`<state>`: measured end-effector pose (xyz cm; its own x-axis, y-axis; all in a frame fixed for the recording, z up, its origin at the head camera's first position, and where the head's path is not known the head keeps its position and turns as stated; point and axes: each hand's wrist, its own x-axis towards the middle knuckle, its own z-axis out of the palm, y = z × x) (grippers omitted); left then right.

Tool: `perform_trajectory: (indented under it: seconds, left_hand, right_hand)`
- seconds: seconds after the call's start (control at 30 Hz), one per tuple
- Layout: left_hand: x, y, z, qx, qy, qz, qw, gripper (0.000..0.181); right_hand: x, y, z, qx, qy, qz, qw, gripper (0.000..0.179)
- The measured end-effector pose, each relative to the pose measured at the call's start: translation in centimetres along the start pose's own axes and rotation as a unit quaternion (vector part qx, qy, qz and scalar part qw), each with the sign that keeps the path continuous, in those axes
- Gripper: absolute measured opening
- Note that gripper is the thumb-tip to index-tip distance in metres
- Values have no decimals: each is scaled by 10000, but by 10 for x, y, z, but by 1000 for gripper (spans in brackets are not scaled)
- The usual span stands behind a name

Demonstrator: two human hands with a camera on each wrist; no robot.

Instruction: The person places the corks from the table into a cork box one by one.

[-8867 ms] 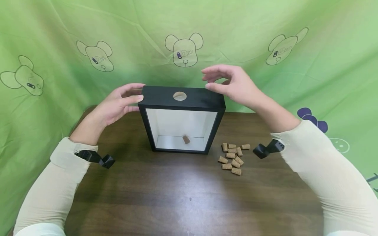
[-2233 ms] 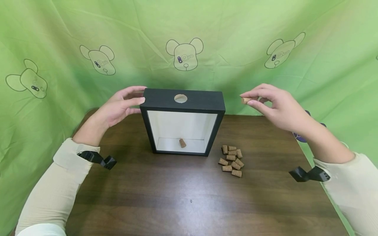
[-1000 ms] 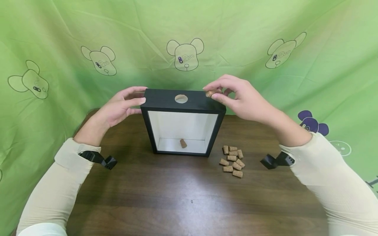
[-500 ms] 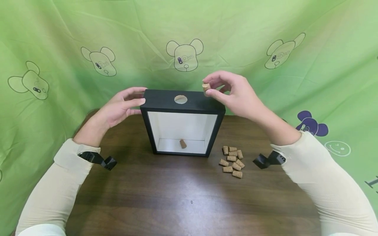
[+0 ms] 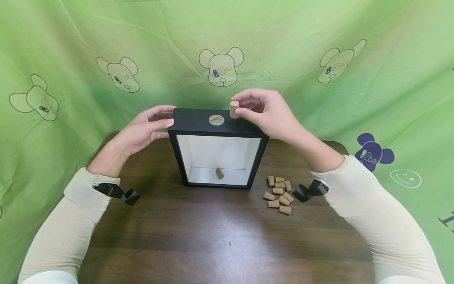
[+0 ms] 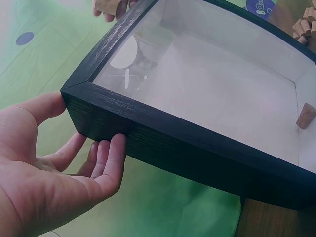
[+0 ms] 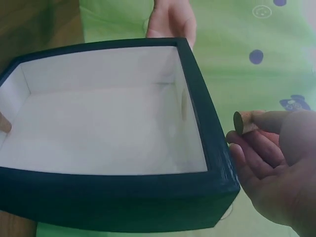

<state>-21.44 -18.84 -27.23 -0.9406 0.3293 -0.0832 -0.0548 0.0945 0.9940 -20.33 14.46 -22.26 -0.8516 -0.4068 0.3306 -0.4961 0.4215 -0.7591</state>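
Observation:
A black frame box (image 5: 198, 124) with a clear front, white inside and a round hole (image 5: 216, 120) in its top stands upright on the table. My left hand (image 5: 140, 130) rests its fingertips and thumb against the box's left side near the top corner. My right hand (image 5: 271, 112) pinches a cork (image 5: 234, 109) between thumb and fingers, held upright just right of the hole, over the box top. Another cork (image 5: 220, 173) lies inside on the box floor; the left wrist view shows this inside cork (image 6: 306, 116) through the front.
Several loose corks (image 5: 278, 191) lie in a group on the brown table (image 5: 198, 232), right of the box. A green cloth (image 5: 170, 47) with printed bear heads hangs behind and around the table.
My right hand has brought a cork from the right, over the box top toward the hole, turning it upright. Earlier that hand was above the box's right end without a cork. My left hand has stayed.

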Motion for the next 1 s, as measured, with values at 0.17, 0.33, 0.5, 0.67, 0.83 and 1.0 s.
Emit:
perform_trajectory:
  seconds: [0.17, 0.33, 0.5, 0.67, 0.83, 1.0]
  left_hand:
    - [0, 0, 0, -10, -16, 1, 10000, 58]
    - [0, 0, 0, -33, -8, 5, 10000, 58]
    - [0, 0, 0, -35, 3, 7, 10000, 58]
    - [0, 0, 1, -64, -17, 17, 10000, 57]
    - [0, 0, 0, -45, -24, 18, 10000, 58]
    - [0, 1, 0, -35, -22, -1, 10000, 58]
  right_hand:
    - [6, 0, 5, 262, -19, 20, 9997, 20]
    - [13, 2, 11, 295, -138, 9, 9995, 21]
    - [18, 1, 17, 254, -230, 24, 9994, 22]
    - [21, -1, 22, 133, -415, 33, 9990, 24]
    - [22, -2, 24, 53, -559, 103, 9984, 24]
    - [24, 0, 26, -23, -600, 102, 9981, 24]
